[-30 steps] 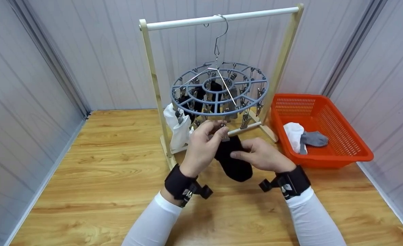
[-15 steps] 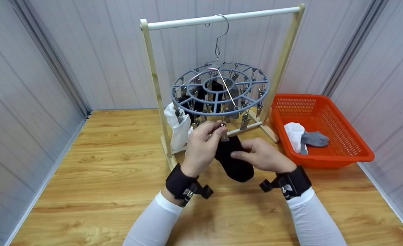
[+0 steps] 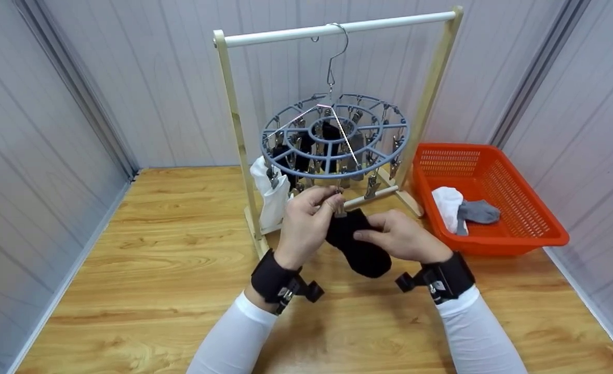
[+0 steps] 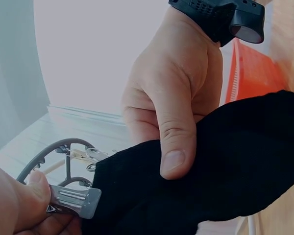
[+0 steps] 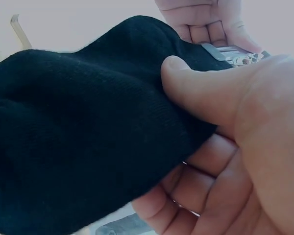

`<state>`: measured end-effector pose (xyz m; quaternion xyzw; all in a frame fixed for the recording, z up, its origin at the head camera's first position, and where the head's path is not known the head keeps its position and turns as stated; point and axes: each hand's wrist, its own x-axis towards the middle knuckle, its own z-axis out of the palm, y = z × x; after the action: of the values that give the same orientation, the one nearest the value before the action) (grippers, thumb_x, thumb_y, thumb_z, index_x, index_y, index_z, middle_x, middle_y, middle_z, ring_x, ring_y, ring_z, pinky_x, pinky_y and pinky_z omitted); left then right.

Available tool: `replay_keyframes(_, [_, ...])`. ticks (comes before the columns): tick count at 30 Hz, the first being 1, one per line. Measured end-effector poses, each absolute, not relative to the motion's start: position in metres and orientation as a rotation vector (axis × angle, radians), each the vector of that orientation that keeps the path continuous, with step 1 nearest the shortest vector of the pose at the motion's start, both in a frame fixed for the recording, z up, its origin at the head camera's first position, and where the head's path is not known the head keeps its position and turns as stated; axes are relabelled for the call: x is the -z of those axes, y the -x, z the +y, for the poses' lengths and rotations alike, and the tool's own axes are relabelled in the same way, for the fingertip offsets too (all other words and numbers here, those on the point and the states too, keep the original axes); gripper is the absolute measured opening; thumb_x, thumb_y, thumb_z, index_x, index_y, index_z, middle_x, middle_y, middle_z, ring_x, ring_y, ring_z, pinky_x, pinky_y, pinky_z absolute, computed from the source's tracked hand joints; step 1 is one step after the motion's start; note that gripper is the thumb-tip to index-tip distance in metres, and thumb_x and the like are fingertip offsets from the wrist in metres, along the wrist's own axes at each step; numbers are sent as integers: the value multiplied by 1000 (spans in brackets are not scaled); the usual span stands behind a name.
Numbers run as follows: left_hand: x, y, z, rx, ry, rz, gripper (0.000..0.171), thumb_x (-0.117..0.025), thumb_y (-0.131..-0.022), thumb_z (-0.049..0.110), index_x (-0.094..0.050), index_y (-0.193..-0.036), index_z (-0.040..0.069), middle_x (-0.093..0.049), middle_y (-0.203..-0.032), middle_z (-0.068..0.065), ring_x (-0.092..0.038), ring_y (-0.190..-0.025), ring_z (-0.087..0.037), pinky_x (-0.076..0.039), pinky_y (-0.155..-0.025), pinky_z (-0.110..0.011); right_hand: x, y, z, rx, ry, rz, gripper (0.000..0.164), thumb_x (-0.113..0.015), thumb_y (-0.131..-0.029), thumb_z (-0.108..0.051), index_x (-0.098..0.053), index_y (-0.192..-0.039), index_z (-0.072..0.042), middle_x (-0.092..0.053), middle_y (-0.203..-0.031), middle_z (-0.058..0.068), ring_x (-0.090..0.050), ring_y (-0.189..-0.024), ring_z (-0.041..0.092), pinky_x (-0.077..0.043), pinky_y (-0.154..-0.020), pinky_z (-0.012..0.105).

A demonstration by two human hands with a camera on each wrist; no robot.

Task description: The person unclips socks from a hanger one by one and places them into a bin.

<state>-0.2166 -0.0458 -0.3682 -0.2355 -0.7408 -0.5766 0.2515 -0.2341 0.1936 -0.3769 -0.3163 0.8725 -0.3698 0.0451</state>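
My left hand pinches a metal clip between thumb and fingers, just below the front rim of the round grey-blue hanger. The clip's flat jaws lie over the top edge of a black sock. My right hand holds that sock by its side, thumb on the near face and fingers behind. In the right wrist view the sock's foot spreads toward the left, away from the clip. Other clips dangle around the hanger.
The hanger hooks onto the white bar of a wooden stand. A white sock hangs at its left, with dark socks behind. On the right stands an orange basket holding a white sock and a grey sock.
The black sock's toe has swung slightly right, and the clip with its top edge sits a touch lower. Both hands keep their holds, nearly still.
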Motion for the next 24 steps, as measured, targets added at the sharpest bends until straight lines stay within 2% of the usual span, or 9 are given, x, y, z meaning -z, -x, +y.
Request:
replay_keyframes(6, [368,217,-47,1558,661,-1996,13,-77,-105,7,-85,-109,-2,-83,-110,-13,-79,-105,-24,-65,-92,-35,375,236,200,1075,961,2717,20,-78,-107,-33,-83,-98,-17,-66,-78,-14,-59,-71,9,-48,-67,25])
replay_keyframes(13, [368,217,-46,1563,672,-1959,13,-76,-105,6,-84,-109,-3,-82,-105,-13,-79,-94,-24,-66,-86,-34,367,234,215,1035,847,2762,28,-79,-106,-33,-75,-85,-15,-43,-67,-12,-49,-62,11,-39,-59,26])
replay_keyframes(19, [368,216,-44,1578,651,-1975,14,-77,-105,7,-83,-112,-4,-81,-108,-16,-79,-97,-25,-67,-86,-35,360,231,223,1057,806,2799,25,-79,-107,-32,-78,-91,-14,-53,-70,-9,-56,-66,14,-43,-59,26])
replay_keyframes(24, [366,213,-44,1506,643,-2020,19,-76,-107,12,-81,-117,-4,-80,-110,-12,-77,-101,-22,-64,-88,-35,354,226,226,1088,813,2834,24,-79,-107,-33,-80,-92,-14,-64,-76,-6,-64,-71,14,-50,-61,26])
